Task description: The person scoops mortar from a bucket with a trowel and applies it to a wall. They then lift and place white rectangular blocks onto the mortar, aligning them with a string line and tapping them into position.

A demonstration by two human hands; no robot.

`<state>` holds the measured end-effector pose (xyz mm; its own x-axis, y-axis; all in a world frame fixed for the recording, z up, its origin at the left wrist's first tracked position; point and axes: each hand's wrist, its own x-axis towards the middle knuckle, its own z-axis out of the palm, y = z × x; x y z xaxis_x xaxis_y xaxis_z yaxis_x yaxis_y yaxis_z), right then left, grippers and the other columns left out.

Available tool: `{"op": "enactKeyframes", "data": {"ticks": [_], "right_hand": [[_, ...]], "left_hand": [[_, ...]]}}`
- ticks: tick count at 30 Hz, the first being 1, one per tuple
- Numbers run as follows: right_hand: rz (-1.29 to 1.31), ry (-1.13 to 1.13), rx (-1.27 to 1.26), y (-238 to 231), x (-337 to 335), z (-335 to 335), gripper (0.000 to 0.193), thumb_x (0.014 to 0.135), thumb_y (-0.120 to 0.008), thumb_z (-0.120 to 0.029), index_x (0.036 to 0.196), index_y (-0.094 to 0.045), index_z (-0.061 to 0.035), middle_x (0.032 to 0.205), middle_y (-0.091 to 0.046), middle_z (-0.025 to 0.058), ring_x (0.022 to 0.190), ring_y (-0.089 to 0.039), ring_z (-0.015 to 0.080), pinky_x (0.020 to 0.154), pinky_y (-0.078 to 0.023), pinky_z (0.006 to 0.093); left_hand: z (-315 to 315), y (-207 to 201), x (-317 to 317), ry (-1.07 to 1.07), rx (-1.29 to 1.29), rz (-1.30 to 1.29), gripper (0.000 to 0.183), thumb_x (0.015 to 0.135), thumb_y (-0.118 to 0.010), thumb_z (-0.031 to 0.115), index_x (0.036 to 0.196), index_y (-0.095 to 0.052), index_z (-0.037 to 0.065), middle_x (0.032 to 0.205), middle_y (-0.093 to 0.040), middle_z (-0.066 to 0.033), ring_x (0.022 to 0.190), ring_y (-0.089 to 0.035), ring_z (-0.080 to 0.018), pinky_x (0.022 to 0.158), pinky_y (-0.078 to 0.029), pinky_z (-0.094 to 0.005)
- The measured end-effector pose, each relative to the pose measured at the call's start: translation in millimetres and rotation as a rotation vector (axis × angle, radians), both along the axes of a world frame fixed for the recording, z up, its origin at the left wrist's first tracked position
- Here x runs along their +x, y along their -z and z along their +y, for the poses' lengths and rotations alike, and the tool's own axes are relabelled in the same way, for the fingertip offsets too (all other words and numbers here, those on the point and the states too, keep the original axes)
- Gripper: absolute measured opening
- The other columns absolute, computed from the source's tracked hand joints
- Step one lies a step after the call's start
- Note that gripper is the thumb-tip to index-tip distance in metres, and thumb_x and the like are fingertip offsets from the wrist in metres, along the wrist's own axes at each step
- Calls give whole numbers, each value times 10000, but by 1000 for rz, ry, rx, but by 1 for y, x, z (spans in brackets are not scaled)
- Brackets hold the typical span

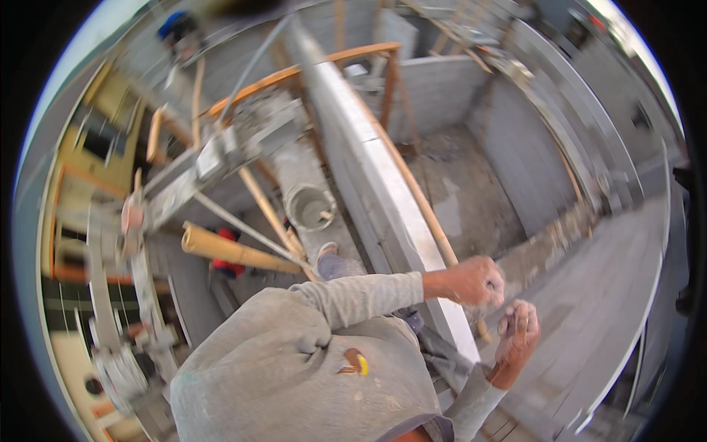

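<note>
Both hands are raised close together at the right of my body, beside the white-topped block wall (390, 180). My left hand (479, 282) is closed with its fingers curled in, its back toward the camera. Just below and to the right, my right hand (519, 328) is closed too, fingers bent toward the left one. A small gap shows between the hands. Whatever they may pinch is too small or blurred to make out. A wooden pole (420, 195) runs along the wall and ends near my left hand.
A round bucket (309, 208) of grey mix stands on a plank beyond my foot (328, 250). Thick bamboo poles (236, 249) lean at the left. A person in blue (177, 33) is at the far left. Grey block walls (512, 147) enclose a lower room at right.
</note>
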<state>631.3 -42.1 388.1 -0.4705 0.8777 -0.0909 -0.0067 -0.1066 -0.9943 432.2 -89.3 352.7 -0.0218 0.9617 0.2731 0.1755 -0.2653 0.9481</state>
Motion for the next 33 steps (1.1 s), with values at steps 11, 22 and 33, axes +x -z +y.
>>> {"op": "enactKeyframes", "data": {"ticks": [11,22,33], "right_hand": [[-292,-628,-53,16,-30,24,202,861,-779,-151,897,-620,-33,731,-564,-38,555,-425,48,503,-313,222],[-488,-271,638,37,-83,-24,61,903,-671,-32,942,-649,9,794,-631,52,616,-518,122,557,-420,278],[-531,-430,224,26,-78,-14,384,973,-590,-174,1257,-627,81,1033,-688,109,800,-575,109,699,-457,244]], "left_hand": [[-55,1,-23,-99,-167,262,109,767,-717,158,731,-697,57,685,-656,-127,679,-646,-309,636,-479,-415],[-62,35,-19,-540,-320,-249,167,750,-676,153,672,-679,5,610,-621,-186,599,-627,-331,612,-473,-446],[-83,43,-21,-443,-364,-426,201,786,-706,178,755,-718,-20,645,-633,-84,629,-569,-170,623,-453,-370]]}}
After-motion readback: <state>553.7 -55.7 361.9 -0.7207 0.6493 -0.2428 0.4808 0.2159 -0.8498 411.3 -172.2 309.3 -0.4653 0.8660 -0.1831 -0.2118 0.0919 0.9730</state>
